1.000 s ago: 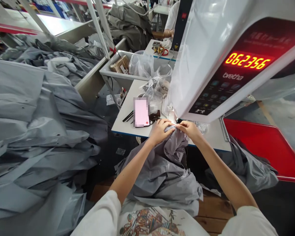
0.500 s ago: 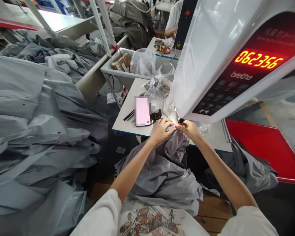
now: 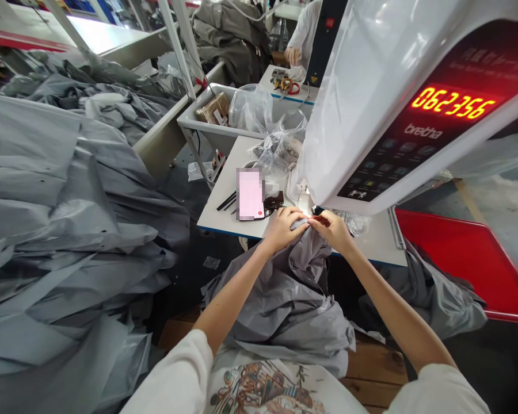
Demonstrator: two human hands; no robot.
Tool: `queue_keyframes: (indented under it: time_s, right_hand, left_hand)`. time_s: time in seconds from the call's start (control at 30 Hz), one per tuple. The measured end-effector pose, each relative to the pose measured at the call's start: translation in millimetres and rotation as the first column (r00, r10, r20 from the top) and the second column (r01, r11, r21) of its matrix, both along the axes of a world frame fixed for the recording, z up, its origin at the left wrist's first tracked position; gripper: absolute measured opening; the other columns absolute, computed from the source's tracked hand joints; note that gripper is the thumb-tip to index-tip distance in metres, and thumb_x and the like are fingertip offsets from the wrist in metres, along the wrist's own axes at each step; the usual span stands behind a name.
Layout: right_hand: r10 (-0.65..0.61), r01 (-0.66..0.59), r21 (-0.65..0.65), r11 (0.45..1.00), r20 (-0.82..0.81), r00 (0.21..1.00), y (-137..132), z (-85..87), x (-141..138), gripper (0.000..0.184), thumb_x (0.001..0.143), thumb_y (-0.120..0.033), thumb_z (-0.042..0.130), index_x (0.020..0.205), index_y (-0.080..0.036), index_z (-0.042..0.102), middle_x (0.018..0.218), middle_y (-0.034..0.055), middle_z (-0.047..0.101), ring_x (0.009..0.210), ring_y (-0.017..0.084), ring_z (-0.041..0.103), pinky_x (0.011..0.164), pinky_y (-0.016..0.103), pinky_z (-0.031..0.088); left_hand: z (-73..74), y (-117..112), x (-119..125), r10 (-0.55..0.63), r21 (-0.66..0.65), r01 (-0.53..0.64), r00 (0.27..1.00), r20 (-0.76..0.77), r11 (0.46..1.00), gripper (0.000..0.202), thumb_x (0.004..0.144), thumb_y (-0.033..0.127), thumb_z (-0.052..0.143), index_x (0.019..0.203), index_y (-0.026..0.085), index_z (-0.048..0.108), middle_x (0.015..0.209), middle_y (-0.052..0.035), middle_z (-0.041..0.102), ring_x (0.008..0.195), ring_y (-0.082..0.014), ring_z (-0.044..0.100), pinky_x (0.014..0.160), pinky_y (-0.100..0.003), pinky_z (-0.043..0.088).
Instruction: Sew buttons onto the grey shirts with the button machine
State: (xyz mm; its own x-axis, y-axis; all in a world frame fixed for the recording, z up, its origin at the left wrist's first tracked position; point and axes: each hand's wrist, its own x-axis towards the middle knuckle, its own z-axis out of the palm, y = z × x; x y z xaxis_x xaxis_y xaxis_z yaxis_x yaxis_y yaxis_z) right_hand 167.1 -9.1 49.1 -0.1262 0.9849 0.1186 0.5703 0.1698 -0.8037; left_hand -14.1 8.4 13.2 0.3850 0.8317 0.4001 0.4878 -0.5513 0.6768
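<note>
Both hands meet at the lit working point of a white machine with a red number display. My left hand is closed on an edge of grey fabric, thumb and fingers pinching it. Close beside it, my right hand pinches the same fabric edge, its fingertips near a small black part of the machine. From the hands the cloth hangs over the table's front edge and gathers in my lap. My fingers hide the exact spot being held.
On the white table lie a phone, black sticks and clear plastic bags. A large heap of grey fabric fills the left. At right stands a red surface. Behind, another person's hand is near orange-handled tools.
My hands stay almost in place at the machine, with the right fingers shifted only slightly. The other person's hand at the back has moved left. The display reads the same.
</note>
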Motion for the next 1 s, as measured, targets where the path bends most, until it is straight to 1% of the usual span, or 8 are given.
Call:
queue_keyframes:
  time_s: [0.2,0.4,0.47,0.63,0.77,0.87,0.93,1.0]
  right_hand:
    - [0.01,-0.02,0.114,0.993,0.088,0.996,-3,-1.0,-1,0.026,0.085,-0.044,0.057,0.083,-0.019,0.061,0.076,0.0031,0.06,0.07,0.017,0.054,0.066,0.03,0.042]
    - [-0.016,0.018,0.03,0.999,-0.052,0.998,-5,-10.8,-3,0.023,0.084,-0.042,0.058,0.087,-0.019,0.06,0.079,0.0021,0.059,0.068,0.015,0.054,0.062,0.028,0.043]
    - [-0.032,0.034,0.039,0.999,-0.062,0.998,-7,-13.3,-4,0.024,0.085,-0.042,0.058,0.088,-0.019,0.061,0.082,0.0024,0.06,0.068,0.014,0.054,0.062,0.028,0.043]
    - [-0.081,0.087,0.176,0.981,-0.041,0.996,-15,-11.7,-3,0.024,0.085,-0.041,0.06,0.097,-0.021,0.063,0.09,0.0036,0.06,0.072,0.015,0.055,0.063,0.029,0.044]
    - [-0.222,0.218,0.278,0.936,-0.016,0.975,-23,-12.8,-7,0.026,0.084,-0.045,0.06,0.096,-0.021,0.06,0.095,0.0049,0.059,0.082,0.018,0.055,0.075,0.033,0.046]
    - [-0.326,0.317,0.232,0.92,0.0,0.945,-26,-21.4,-13,0.034,0.078,-0.051,0.064,0.087,-0.021,0.053,0.087,0.0028,0.055,0.073,0.016,0.05,0.073,0.033,0.045]
    - [-0.316,0.314,0.173,0.933,-0.018,0.949,-27,-28.2,-16,0.035,0.077,-0.053,0.063,0.082,-0.021,0.047,0.081,0.0011,0.052,0.069,0.016,0.048,0.071,0.032,0.044]
    - [-0.259,0.265,0.11,0.958,-0.066,0.964,-26,-33.2,-17,0.031,0.081,-0.051,0.057,0.08,-0.022,0.045,0.078,0.0004,0.051,0.069,0.016,0.05,0.07,0.032,0.043]
  left_hand:
    - [0.6,0,0,-0.001,-0.012,0.001,1.0,-0.001,1.0,0.021,0.089,0.036,0.059,0.105,0.025,0.066,0.113,-0.0019,0.062,0.109,-0.0187,0.052,0.098,-0.032,0.041]
    - [0.7,0,0,0.002,-0.012,-0.002,1.0,0.008,1.0,0.02,0.087,0.033,0.061,0.105,0.025,0.066,0.113,-0.0016,0.062,0.109,-0.0187,0.052,0.098,-0.033,0.041]
    - [1.3,0,0,0.001,-0.012,-0.001,1.0,0.005,1.0,0.02,0.087,0.033,0.061,0.105,0.025,0.066,0.113,-0.0018,0.062,0.109,-0.0188,0.052,0.098,-0.033,0.041]
    - [2.3,-1,0,0.004,-0.018,-0.003,1.0,0.004,1.0,0.019,0.087,0.033,0.061,0.104,0.025,0.065,0.113,-0.002,0.062,0.109,-0.0191,0.052,0.098,-0.034,0.042]
    - [2.7,-1,0,0.001,-0.02,-0.002,1.0,-0.003,1.0,0.019,0.087,0.033,0.061,0.104,0.025,0.065,0.114,-0.0017,0.062,0.109,-0.019,0.052,0.098,-0.034,0.042]
    - [2.7,-1,0,0.0,-0.026,0.0,1.0,-0.014,1.0,0.02,0.086,0.032,0.062,0.104,0.025,0.065,0.114,-0.0013,0.062,0.109,-0.019,0.052,0.098,-0.033,0.042]
    - [2.5,0,-1,0.002,-0.026,-0.002,1.0,-0.02,1.0,0.02,0.085,0.031,0.064,0.104,0.024,0.065,0.114,-0.0013,0.062,0.108,-0.0192,0.052,0.098,-0.033,0.042]
    - [2.2,0,-1,0.002,-0.017,-0.002,1.0,-0.024,1.0,0.02,0.085,0.031,0.064,0.104,0.024,0.065,0.114,-0.0013,0.062,0.108,-0.0191,0.052,0.097,-0.033,0.042]
